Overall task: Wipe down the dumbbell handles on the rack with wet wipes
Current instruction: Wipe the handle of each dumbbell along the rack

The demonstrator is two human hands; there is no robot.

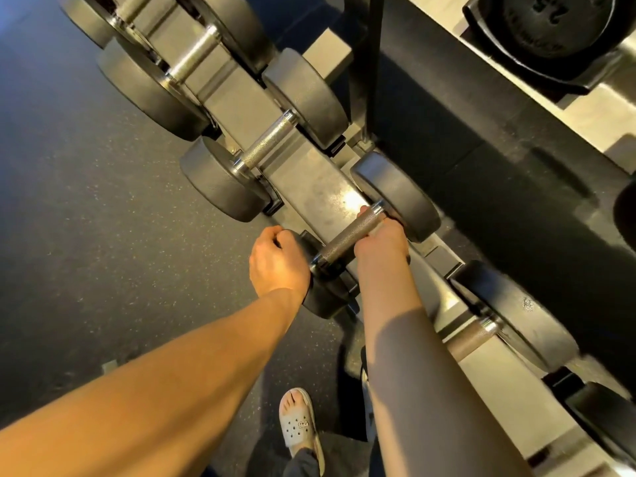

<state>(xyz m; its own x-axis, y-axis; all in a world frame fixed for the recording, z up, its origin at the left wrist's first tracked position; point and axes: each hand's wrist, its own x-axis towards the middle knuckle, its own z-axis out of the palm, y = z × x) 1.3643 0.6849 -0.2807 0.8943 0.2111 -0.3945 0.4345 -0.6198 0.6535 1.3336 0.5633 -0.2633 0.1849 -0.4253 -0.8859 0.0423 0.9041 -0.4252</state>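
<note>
Right hand [380,241] round dumbbell handle [339,244], left hand [277,266] curled over its head [323,304], fingertips hidden.

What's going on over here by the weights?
A person is bent over a dumbbell rack with both bare hands on one dumbbell in the lower row. The left hand curls over the near head, apparently steadying it. The right hand wraps around the far end of the knurled handle. No wipe is visible; one could be hidden under the right hand. The dumbbell sits on the rack, not lifted off.
</note>
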